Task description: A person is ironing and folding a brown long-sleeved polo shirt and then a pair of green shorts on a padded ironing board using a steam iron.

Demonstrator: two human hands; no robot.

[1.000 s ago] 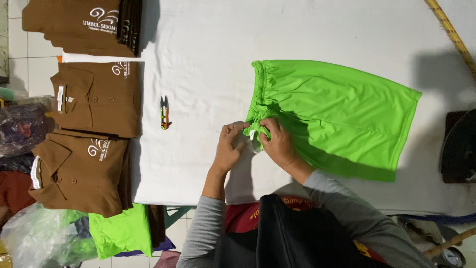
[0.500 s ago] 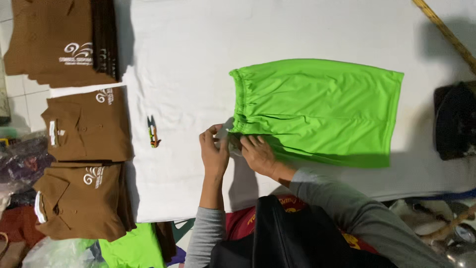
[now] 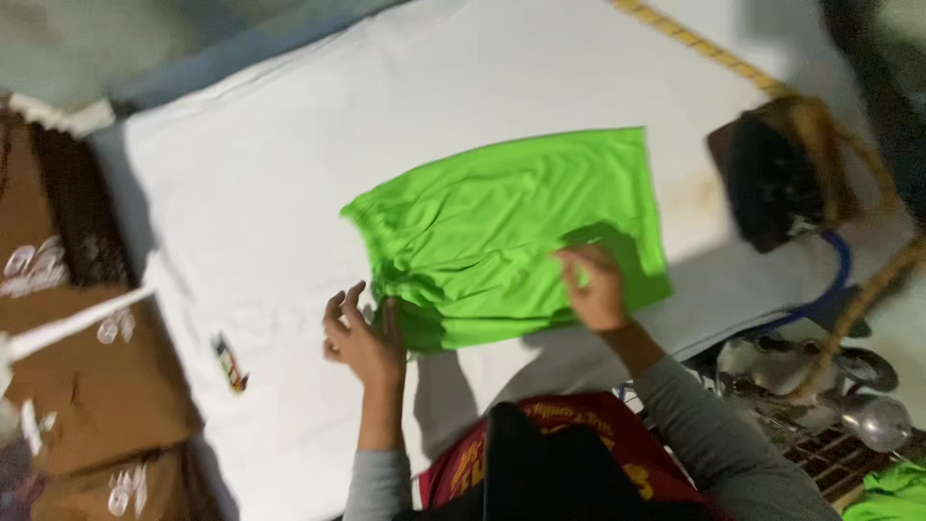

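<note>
Green shorts (image 3: 502,236) lie on white cloth (image 3: 241,193), left hand (image 3: 362,338) open beside them, right hand (image 3: 593,289) flat on top.

The shorts (image 3: 502,232) are bright green, of thin, smooth cloth, and lie flat and spread out on the white table (image 3: 289,145), turned at a slant. The gathered waistband is the end nearest the left hand's fingers (image 3: 352,304), which sit just beside its lower corner, the thumb touching the cloth there. The leg end lies under the right hand's fingers (image 3: 579,275), which rest on the cloth near its lower hem. Soft creases run across the middle, between the two hands.
</note>
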